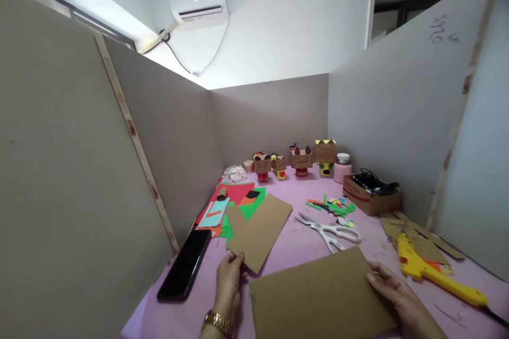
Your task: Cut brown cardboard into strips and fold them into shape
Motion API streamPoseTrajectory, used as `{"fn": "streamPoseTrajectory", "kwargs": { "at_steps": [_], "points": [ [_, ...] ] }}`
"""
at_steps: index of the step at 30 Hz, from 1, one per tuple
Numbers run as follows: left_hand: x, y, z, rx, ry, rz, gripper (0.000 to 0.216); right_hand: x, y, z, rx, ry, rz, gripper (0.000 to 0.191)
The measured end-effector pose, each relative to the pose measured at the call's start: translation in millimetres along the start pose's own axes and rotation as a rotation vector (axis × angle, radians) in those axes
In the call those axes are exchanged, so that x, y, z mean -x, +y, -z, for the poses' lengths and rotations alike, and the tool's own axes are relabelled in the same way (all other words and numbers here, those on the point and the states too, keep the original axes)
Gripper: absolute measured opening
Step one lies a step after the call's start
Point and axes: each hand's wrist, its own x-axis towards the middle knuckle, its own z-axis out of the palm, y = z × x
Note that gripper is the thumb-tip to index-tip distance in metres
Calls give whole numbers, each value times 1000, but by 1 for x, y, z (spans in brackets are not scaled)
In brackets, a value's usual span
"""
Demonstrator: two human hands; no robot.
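My right hand [392,291] grips the right edge of a large brown cardboard sheet [318,296], thumb on top. The sheet's lower edge runs out of the picture. My left hand [230,275], with a gold watch band [218,323] at the wrist, pinches the near corner of a smaller cardboard piece [264,233]. That piece lies slanted over coloured paper, beyond the large sheet. White-handled scissors [330,230] lie with blades parted just past the large sheet. A black phone [186,265] rests left of my left hand.
A yellow glue gun [433,270] lies at right beside cardboard scraps [421,238]. Behind them stands a small open box [371,196]. Paper snippets [332,205] are scattered mid-table. Several cardboard figures [302,160] and a pink jar [342,168] line the back. Grey partitions [270,116] enclose the table.
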Motion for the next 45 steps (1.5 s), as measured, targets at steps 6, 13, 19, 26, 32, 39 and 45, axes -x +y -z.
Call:
{"fn": "streamPoseTrajectory", "kwargs": {
  "at_steps": [6,13,19,26,32,39,45],
  "points": [
    [29,4,11,112,-119,-78,28,2,0,-4,-7,-22,46,41],
    [59,-2,16,1,-306,4,31,8,-3,-15,146,-37,301,34],
    [61,-15,10,-67,-189,3,38,9,4,-17,246,-101,360,39],
    [62,-22,10,-140,-414,-132,47,10,13,-15,319,-125,368,72],
    [59,-26,8,-175,-355,-186,46,-4,17,-5,507,12,339,76],
    [60,-29,1,-100,-311,-136,47,-2,14,-6,426,-69,397,66],
    [61,-21,-1,-174,-250,-185,47,10,8,-17,365,-112,447,55]
  ]
}}
